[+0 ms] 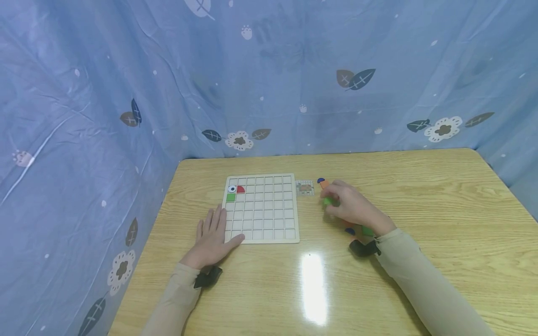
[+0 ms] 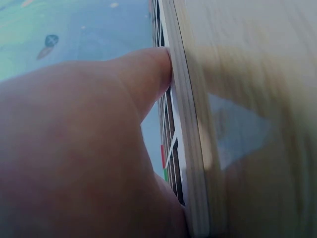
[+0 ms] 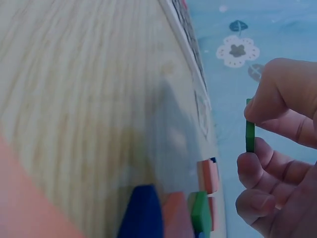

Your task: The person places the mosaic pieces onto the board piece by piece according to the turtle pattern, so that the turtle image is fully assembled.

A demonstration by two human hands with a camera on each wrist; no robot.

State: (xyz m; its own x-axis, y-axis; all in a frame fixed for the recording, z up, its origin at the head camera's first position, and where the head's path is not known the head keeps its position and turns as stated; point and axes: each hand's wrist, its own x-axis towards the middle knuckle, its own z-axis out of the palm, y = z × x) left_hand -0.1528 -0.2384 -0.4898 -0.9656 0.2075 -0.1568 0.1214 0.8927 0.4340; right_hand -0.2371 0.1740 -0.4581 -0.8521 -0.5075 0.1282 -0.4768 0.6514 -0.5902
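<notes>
The right hand (image 1: 352,204) has its fingers pinching the green piece (image 3: 250,134) by opposite edges, right of the grid board (image 1: 268,214); looks light, stiff, best taken by its rim. The left hand (image 1: 210,242), fingers straight, rests at the board's near-left corner. Glare streaks the wood-grain bench (image 1: 441,200); patterned blue cloth (image 1: 302,128) hangs behind.

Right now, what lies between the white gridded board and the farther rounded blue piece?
Head view: a small rectangular gridded picture card, then a narrow strip of bare wooden table.

Long beige sleeves (image 1: 424,280), L & R; sm blk unit (image 1: 208,277) at ea wrist.
</notes>
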